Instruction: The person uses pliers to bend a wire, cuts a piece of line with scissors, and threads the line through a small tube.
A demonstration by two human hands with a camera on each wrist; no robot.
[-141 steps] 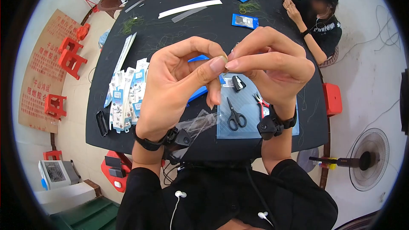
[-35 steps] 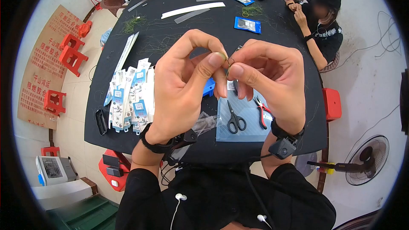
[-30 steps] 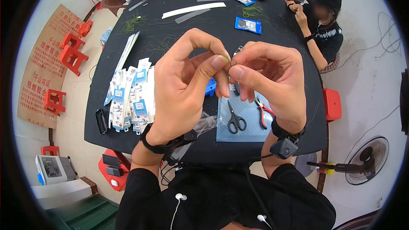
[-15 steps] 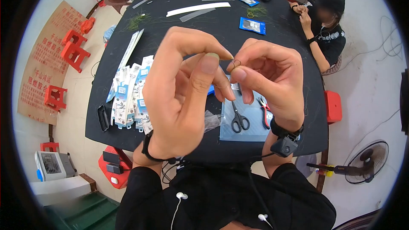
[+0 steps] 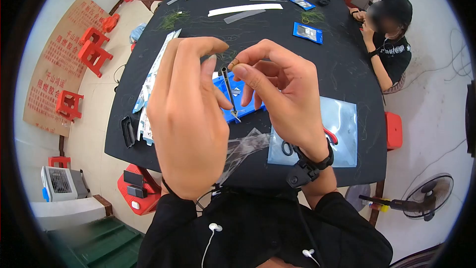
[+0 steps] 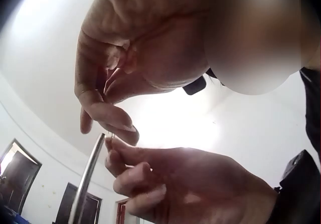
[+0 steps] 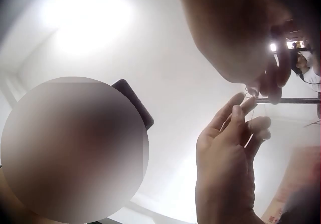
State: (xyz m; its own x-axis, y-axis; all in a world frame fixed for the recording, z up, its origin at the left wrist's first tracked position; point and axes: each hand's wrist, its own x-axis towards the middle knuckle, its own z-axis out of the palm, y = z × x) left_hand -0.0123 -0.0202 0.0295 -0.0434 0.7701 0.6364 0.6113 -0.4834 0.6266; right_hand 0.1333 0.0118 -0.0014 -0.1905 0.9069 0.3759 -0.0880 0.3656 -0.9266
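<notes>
Above the blue tray (image 5: 252, 111), the person's right hand (image 5: 287, 87) pinches a small brown hook-like piece (image 5: 233, 63) between thumb and forefinger, its other fingers curled beneath. The left hand (image 5: 186, 111) is raised over the tray's left side, back toward the head camera, fingers bent; its forefinger tip is near the piece. The right wrist view shows a fine thread (image 7: 253, 112) by the left fingers, but whether they pinch it cannot be told.

A thin metal rod (image 5: 228, 87) rises over the tray, its upper end just beside the piece; whether they touch is unclear. On the near side of the tray, clear plastic strips (image 5: 243, 151) lie across the black-covered desk (image 5: 371, 134). To the tray's right, a pale blue sheet (image 5: 342, 116) bears scissors (image 5: 286, 148) and red-handled pliers (image 5: 330, 136), both partly hidden by the right arm. Left of the tray are printed cards (image 5: 143, 99), largely behind the left hand, and a black container (image 5: 129, 131). Beyond the tray lie a white strip (image 5: 245, 9) and, farther right, a blue packet (image 5: 307, 33).
</notes>
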